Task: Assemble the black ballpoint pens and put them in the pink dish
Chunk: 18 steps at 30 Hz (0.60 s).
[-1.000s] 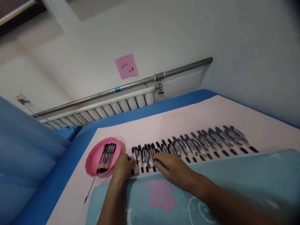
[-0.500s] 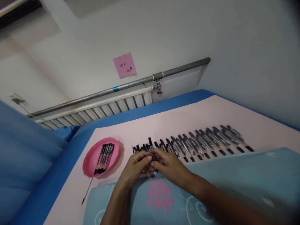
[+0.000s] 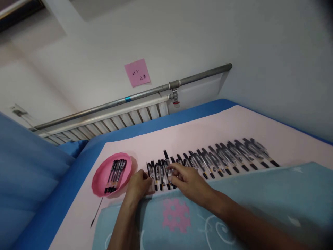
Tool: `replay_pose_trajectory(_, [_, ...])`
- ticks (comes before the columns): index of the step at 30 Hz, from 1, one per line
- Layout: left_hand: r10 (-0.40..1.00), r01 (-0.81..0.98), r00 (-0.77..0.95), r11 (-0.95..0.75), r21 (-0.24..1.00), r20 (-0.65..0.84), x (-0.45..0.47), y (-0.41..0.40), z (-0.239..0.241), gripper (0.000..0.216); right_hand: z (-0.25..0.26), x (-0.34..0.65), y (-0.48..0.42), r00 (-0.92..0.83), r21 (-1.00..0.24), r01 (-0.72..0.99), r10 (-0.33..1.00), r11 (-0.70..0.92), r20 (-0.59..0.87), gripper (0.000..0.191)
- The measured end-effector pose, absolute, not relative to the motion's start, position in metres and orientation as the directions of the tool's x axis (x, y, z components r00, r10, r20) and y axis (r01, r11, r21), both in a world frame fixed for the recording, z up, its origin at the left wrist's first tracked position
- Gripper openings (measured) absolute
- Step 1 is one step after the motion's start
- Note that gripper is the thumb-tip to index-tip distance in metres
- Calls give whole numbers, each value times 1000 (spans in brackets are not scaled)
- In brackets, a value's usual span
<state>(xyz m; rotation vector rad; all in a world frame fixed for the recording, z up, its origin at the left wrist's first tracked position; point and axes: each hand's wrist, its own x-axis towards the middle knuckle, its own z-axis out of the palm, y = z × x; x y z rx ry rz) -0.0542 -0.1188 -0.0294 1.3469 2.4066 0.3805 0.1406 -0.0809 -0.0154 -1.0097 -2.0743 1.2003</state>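
Note:
A long row of black-capped clear pens [image 3: 215,159] lies on the pink sheet [image 3: 208,132]. My right hand [image 3: 188,180] reaches to the row's left part, its fingertips pinched on one pen [image 3: 166,158] that sticks out beyond its neighbours. My left hand [image 3: 139,185] rests at the row's left end, fingers curled against the first pens [image 3: 152,172]; what they hold, if anything, is hidden. Left of it a pink dish [image 3: 100,177] carries several pens [image 3: 116,171].
A light blue patterned cloth [image 3: 234,208] covers my lap and forearms at the table's near edge. A thin loose refill [image 3: 96,211] lies below the dish. Blue cloth [image 3: 65,198] borders the pink sheet. A radiator and pipe [image 3: 130,99] run along the wall.
Both hands came together over one pen at the row's left part, then parted. My left hand went back to the row's left end; my right hand stays on the raised pen.

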Motion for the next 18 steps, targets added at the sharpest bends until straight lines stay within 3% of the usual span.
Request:
replay_pose_trajectory(7, [859, 799, -494, 508, 321, -131, -58, -119, -29, 13, -19, 141, -80, -595, -859, 360, 799, 363, 88, 26])
replay_pose_trajectory(10, [830, 671, -540, 524, 524, -139, -57, -120, -26, 11, -16, 141, -81, -616, -846, 366, 782, 388, 93, 24])
replay_pose_trajectory(12, [824, 453, -537, 462, 763, -180, -56, -122, -22, 12, -14, 141, -82, -635, -829, 375, 766, 416, 97, 22])
replay_pose_trajectory(14, [835, 197, -516, 331, 923, -189, -55, -123, -18, 15, -12, 142, -82, -656, -801, 390, 747, 455, 105, 17])
replay_pose_trajectory(18, [833, -157, -524, 112, 981, -179, -60, -123, -13, 23, -14, 143, -84, -715, -730, 394, 685, 558, 138, 10])
